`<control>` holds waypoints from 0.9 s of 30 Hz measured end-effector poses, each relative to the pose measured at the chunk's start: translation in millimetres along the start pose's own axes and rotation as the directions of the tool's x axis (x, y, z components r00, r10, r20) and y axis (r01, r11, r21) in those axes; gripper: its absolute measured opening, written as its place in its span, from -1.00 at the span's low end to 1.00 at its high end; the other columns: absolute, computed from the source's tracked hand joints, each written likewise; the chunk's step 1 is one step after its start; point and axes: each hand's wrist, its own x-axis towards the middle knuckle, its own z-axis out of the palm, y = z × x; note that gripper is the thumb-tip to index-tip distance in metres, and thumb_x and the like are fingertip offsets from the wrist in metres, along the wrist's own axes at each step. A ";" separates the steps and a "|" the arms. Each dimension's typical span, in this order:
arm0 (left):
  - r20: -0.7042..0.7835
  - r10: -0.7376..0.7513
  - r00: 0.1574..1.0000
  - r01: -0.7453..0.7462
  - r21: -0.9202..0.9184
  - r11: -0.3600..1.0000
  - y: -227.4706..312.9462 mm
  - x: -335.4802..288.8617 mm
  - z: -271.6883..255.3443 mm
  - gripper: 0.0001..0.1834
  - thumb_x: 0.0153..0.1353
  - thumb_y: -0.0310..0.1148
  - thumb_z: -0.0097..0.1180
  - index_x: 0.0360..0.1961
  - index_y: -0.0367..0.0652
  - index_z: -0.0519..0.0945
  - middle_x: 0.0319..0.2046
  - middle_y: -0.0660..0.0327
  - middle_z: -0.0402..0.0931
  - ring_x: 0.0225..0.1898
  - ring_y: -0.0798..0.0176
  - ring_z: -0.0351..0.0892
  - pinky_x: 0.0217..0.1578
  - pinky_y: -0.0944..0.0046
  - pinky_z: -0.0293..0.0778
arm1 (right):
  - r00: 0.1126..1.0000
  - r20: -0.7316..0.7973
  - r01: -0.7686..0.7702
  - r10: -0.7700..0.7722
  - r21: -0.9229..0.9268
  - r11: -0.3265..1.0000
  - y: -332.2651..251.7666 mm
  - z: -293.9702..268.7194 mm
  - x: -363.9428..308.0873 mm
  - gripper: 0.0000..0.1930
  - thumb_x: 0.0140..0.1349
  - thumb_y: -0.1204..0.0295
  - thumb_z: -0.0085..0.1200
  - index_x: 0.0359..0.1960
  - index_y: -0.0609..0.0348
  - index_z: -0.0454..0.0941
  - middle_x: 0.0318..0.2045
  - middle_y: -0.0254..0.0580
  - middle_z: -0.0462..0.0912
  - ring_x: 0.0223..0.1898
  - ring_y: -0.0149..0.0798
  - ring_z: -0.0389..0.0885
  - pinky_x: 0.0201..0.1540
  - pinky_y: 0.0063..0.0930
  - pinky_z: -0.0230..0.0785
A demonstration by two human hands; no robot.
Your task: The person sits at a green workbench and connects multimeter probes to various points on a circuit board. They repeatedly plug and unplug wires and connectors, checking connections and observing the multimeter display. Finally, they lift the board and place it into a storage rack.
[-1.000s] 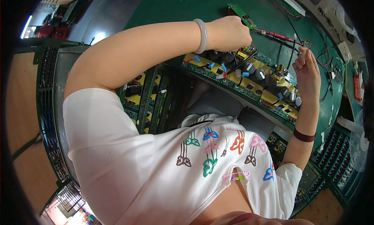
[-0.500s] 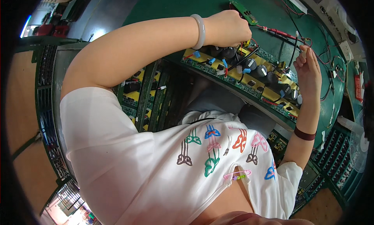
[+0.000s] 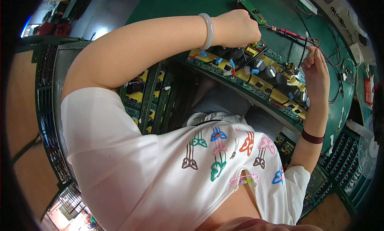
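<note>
With the left hand (image 3: 239, 29) curled above the circuit board (image 3: 262, 85) on the green bench (image 3: 180, 5) and the right hand (image 3: 315, 69) bunched at the fingertips near the red probe (image 3: 289, 32) — whether either grips anything cannot be told — a tug on the black lead (image 3: 256, 56) could strain the board's connections.

Soft light on the green workbench (image 3: 180, 7), gloom beneath its near edge.
Glare whitens the floor (image 3: 114, 11) beyond the left edge; the barred window (image 3: 71, 202) burns out. Capacitors (image 3: 259, 65) look fairly crisp, while the right edge bows toward blackened corners.
</note>
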 end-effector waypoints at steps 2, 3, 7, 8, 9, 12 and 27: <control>0.021 -0.015 1.000 0.015 -0.015 1.000 0.8 3.3 0.1 -0.89 0.07 -0.31 0.22 -0.50 -0.09 0.66 -0.52 0.20 0.62 -0.39 0.10 0.65 -0.27 0.14 0.51 | 1.000 0.017 0.005 -0.005 0.002 1.000 0.5 -0.7 0.3 -0.72 0.51 0.27 -0.05 -0.01 0.20 0.57 -0.48 -0.51 0.27 -0.38 -0.53 0.24 -0.20 -0.60 0.13; 0.024 -0.026 0.999 0.026 -0.036 0.999 -0.1 5.2 -1.8 -0.90 0.06 -0.32 0.23 -0.50 -0.09 0.67 -0.52 0.20 0.63 -0.39 0.10 0.66 -0.29 0.14 0.52 | 1.000 0.024 0.007 -0.007 0.004 1.000 0.8 -1.2 0.4 -0.72 0.51 0.27 -0.05 -0.01 0.20 0.57 -0.48 -0.51 0.27 -0.37 -0.54 0.25 -0.20 -0.60 0.14; 0.209 -0.072 0.975 0.123 -0.243 0.962 -2.6 15.2 -12.5 -0.90 0.02 -0.42 0.28 -0.39 -0.16 0.70 -0.37 0.04 0.69 -0.26 -0.05 0.71 -0.24 0.04 0.60 | 0.999 0.033 0.020 -0.021 0.025 0.999 -1.7 2.7 -0.9 -0.72 0.50 0.27 -0.03 -0.01 0.21 0.57 -0.48 -0.51 0.27 -0.38 -0.53 0.24 -0.21 -0.60 0.14; 0.225 -0.086 0.970 0.147 -0.270 0.952 -3.0 16.0 -15.6 -0.89 0.03 -0.41 0.29 -0.38 -0.15 0.70 -0.37 0.04 0.69 -0.25 -0.04 0.71 -0.24 0.04 0.60 | 0.999 0.037 0.021 -0.022 0.036 0.999 -2.4 4.9 -1.6 -0.72 0.49 0.27 -0.03 -0.01 0.22 0.57 -0.48 -0.51 0.27 -0.38 -0.53 0.24 -0.21 -0.60 0.14; 0.241 -0.097 0.966 0.168 -0.294 0.941 -3.5 16.3 -19.2 -0.89 0.04 -0.40 0.30 -0.37 -0.15 0.70 -0.36 0.04 0.69 -0.24 -0.04 0.71 -0.24 0.04 0.59 | 0.999 0.038 0.024 -0.026 0.048 0.999 -3.4 6.1 -3.2 -0.72 0.49 0.27 -0.02 -0.01 0.22 0.57 -0.48 -0.51 0.27 -0.38 -0.53 0.24 -0.21 -0.60 0.14; 0.276 -0.124 0.953 0.174 -0.165 0.971 2.5 19.4 -30.3 -0.90 0.03 -0.35 0.32 -0.43 -0.12 0.70 -0.42 0.11 0.66 -0.29 0.02 0.69 -0.28 0.06 0.56 | 0.998 0.050 0.039 -0.040 0.022 0.999 -5.3 4.7 -8.8 -0.70 0.52 0.30 -0.09 0.05 0.27 0.51 -0.44 -0.47 0.25 -0.35 -0.50 0.21 -0.21 -0.60 0.13; 0.578 -0.343 0.740 0.635 -0.433 0.640 26.0 19.0 -38.0 -0.68 0.09 -0.18 0.20 -0.22 -0.15 0.74 -0.17 0.04 0.63 -0.05 -0.01 0.55 -0.05 -0.01 0.42 | 0.991 0.073 0.111 -0.112 0.012 0.994 -12.8 12.0 -24.8 -0.70 0.48 0.22 0.00 -0.07 0.23 0.58 -0.51 -0.55 0.22 -0.41 -0.53 0.16 -0.29 -0.62 0.07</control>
